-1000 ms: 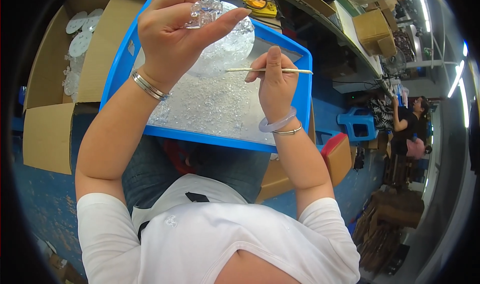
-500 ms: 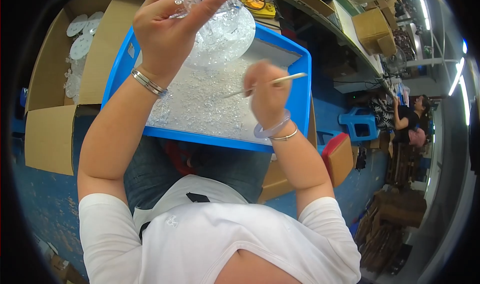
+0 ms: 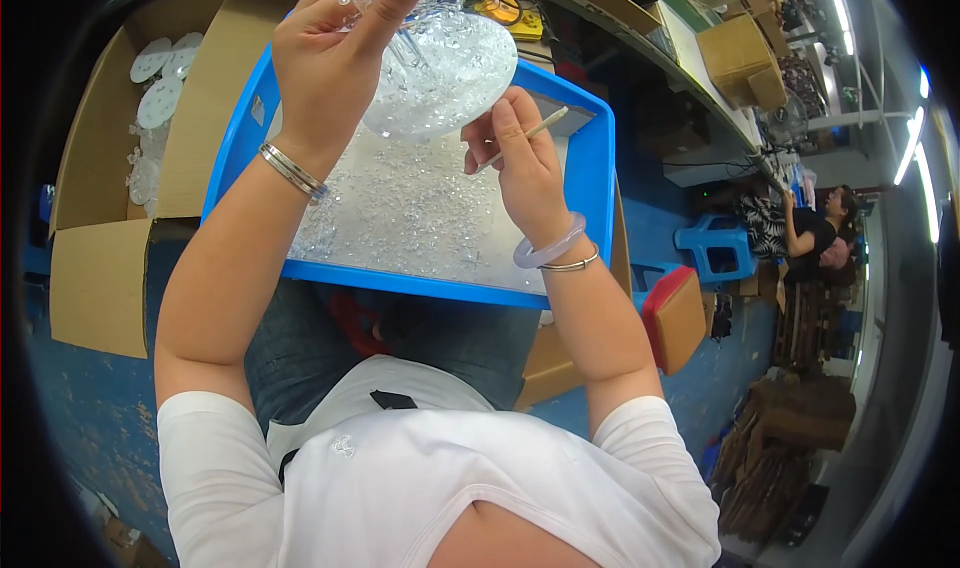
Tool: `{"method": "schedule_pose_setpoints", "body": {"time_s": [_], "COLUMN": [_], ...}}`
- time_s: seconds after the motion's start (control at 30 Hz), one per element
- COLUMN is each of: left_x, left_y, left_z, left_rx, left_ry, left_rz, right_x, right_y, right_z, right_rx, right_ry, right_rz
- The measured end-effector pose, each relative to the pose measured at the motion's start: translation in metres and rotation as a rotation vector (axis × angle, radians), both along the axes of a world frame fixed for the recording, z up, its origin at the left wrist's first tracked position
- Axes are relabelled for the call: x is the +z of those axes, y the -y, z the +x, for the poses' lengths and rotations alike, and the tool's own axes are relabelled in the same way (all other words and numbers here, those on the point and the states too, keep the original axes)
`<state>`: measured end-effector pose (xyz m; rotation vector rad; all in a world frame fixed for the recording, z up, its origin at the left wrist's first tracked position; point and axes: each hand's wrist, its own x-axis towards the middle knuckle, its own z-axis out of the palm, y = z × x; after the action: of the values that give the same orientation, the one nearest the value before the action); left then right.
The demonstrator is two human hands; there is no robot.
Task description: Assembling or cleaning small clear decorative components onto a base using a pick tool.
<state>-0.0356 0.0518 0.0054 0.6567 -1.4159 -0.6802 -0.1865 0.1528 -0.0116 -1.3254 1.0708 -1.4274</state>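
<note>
My left hand [image 3: 328,68] is raised over the far left of a blue tray [image 3: 597,183]. Its fingers are closed round the upper part of a clear crystal ornament [image 3: 455,73], which has a wide round disc and sparkling clusters. The ornament is tilted above the tray. Just below the disc's right edge is my right hand [image 3: 528,163], with a thin pale stick [image 3: 547,123] between its fingers. Whether that hand touches the disc I cannot tell. Many small clear crystals [image 3: 410,213] lie scattered over the tray's white bottom.
On the left, an open cardboard box [image 3: 215,98] holds clear discs [image 3: 160,101]. Behind the tray lie a yellow object [image 3: 510,13] and dark cables. A blue stool [image 3: 718,248] and a red-edged seat [image 3: 672,318] stand to the right. Another person [image 3: 815,233] sits farther off.
My right hand has moved up from above the crystals to the disc's lower right edge, with the stick still in it. The ornament has tilted and shows more of its disc.
</note>
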Motion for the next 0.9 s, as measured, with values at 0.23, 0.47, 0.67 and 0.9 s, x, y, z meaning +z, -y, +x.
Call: {"method": "schedule_pose_setpoints", "body": {"time_s": [0.23, 0.47, 0.67, 0.9], "left_x": [0.010, 0.002, -0.001, -0.001], "left_y": [-0.010, -0.012, -0.008, -0.004], "left_z": [-0.012, -0.010, -0.012, -0.011], "left_rx": [-0.494, -0.683, -0.619, -0.236], "left_ry": [-0.125, 0.351, 0.249, 0.253], "left_rz": [0.232, 0.316, 0.258, 0.023], "right_x": [0.004, 0.003, -0.004, 0.011], "right_y": [0.004, 0.004, 0.018, -0.001], "right_z": [-0.019, -0.029, -0.040, -0.037], "right_rx": [-0.135, -0.187, -0.513, -0.482], "right_ry": [0.189, 0.172, -0.361, -0.121], "right_rz": [-0.008, 0.015, -0.360, -0.128]}}
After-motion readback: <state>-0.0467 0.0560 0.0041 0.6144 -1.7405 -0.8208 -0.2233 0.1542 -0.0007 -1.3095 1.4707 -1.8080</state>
